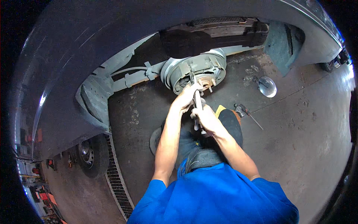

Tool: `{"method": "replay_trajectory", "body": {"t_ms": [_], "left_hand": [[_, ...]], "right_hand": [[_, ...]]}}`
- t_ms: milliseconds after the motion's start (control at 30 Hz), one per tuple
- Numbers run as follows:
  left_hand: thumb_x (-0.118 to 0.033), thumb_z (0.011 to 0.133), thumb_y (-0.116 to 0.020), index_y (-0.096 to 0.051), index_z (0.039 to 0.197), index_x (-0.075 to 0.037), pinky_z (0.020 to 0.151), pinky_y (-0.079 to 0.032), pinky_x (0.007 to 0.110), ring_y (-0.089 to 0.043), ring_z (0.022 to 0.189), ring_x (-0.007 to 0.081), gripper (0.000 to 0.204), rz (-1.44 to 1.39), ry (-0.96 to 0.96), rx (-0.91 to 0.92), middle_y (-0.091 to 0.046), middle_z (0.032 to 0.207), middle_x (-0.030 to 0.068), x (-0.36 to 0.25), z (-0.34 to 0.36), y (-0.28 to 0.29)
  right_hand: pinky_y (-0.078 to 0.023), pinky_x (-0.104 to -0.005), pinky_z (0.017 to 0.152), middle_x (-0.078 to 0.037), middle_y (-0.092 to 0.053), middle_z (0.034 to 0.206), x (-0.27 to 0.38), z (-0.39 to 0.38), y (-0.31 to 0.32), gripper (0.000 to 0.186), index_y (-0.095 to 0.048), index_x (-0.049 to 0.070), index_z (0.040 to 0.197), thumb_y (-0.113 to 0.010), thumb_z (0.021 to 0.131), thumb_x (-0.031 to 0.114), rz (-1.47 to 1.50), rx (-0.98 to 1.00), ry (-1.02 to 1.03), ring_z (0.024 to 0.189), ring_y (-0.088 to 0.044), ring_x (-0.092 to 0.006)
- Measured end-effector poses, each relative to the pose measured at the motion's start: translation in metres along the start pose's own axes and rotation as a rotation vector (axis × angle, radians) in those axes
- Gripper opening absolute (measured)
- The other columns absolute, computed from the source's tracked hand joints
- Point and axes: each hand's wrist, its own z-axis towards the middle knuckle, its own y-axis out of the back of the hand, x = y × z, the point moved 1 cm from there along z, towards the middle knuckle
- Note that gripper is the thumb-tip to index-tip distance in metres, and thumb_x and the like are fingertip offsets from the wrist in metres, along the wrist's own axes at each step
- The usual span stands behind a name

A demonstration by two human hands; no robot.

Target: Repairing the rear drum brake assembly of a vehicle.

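A pale metal brake assembly (178, 69) with a rusty, studded hub (206, 82) hangs below the car's dark body. A long silver gripping tool, which looks like locking pliers (198, 98), reaches up to the assembly just left of the hub. My left hand (188, 96) is closed around its upper part near the jaws, touching or close to the assembly's lower edge. My right hand (203, 115) grips the tool's handles lower down, over my dark-clad knee. My fingers partly hide the tool, and what its jaws hold is too small to make out.
The wheel-arch liner (93, 99) and dark bumper arch (63, 86) surround the work. On the floor lie a silver dish (267, 87) and tools (246, 112) to the right. A loose wheel (88, 158) stands left beside a drain grate (118, 183).
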Motion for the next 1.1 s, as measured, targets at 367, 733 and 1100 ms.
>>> {"method": "replay_trajectory", "body": {"t_ms": [367, 733, 1100], "left_hand": [[-0.042, 0.086, -0.064, -0.055, 0.123, -0.003, 0.066, -0.057, 0.036, -0.068, 0.071, 0.0253, 0.054, 0.107, 0.176, -0.066, -0.064, 0.097, 0.0169, -0.012, -0.006, -0.003], [-0.035, 0.085, -0.067, -0.056, 0.123, -0.001, 0.065, -0.059, 0.036, -0.07, 0.073, 0.0264, 0.052, -0.064, 0.129, -0.03, -0.068, 0.093, 0.0214, 0.004, -0.003, 0.004], [-0.038, 0.091, -0.059, -0.059, 0.095, -0.004, 0.046, -0.051, 0.027, -0.045, 0.042, 0.01, 0.034, -0.251, -0.164, -0.375, -0.045, 0.061, -0.0018, 0.026, 0.014, -0.036]], "right_hand": [[-0.05, -0.0354, 0.049, -0.017, -0.062, 0.064, 0.017, -0.006, -0.02, 0.039, -0.059, -0.011, 0.092, -0.061, 0.084, 0.028, -0.206, -0.072, -0.044, 0.054, -0.063, -0.0231], [-0.052, -0.0425, 0.08, -0.03, -0.067, 0.092, 0.032, -0.01, -0.015, 0.05, -0.061, -0.013, 0.098, -0.067, 0.082, 0.033, -0.3, -0.223, -0.112, 0.09, -0.068, -0.0388], [-0.051, -0.0498, 0.076, -0.028, -0.06, 0.1, 0.008, -0.027, 0.019, 0.034, -0.05, -0.004, 0.119, -0.051, 0.087, 0.007, -0.59, -0.105, 0.387, 0.089, -0.061, -0.0471]]}}
